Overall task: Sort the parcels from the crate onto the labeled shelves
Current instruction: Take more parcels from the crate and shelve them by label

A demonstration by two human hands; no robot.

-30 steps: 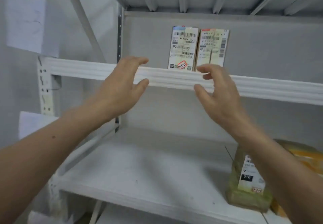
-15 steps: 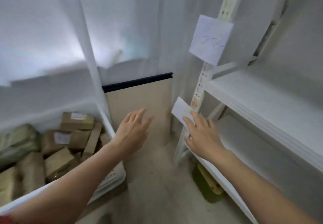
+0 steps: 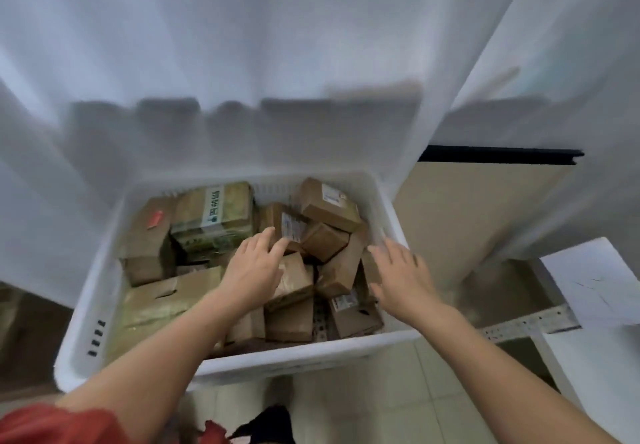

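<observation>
Both left hand (image 3: 254,270) and right hand (image 3: 403,279) (outstretched) reach into crate (image 3: 311,357).

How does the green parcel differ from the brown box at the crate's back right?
The green parcel looks bigger and bears a printed band; the brown box is plain cardboard with a small white label and sits tilted. Both lie in the crate.

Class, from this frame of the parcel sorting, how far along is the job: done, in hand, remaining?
Done: no shelved parcels are in view, so that cannot be judged. In hand: nothing yet; the left hand and right hand reach open over the white plastic crate, neither with a grip on anything. Left: the crate holds many brown cardboard parcels and a green-wrapped parcel.
</observation>
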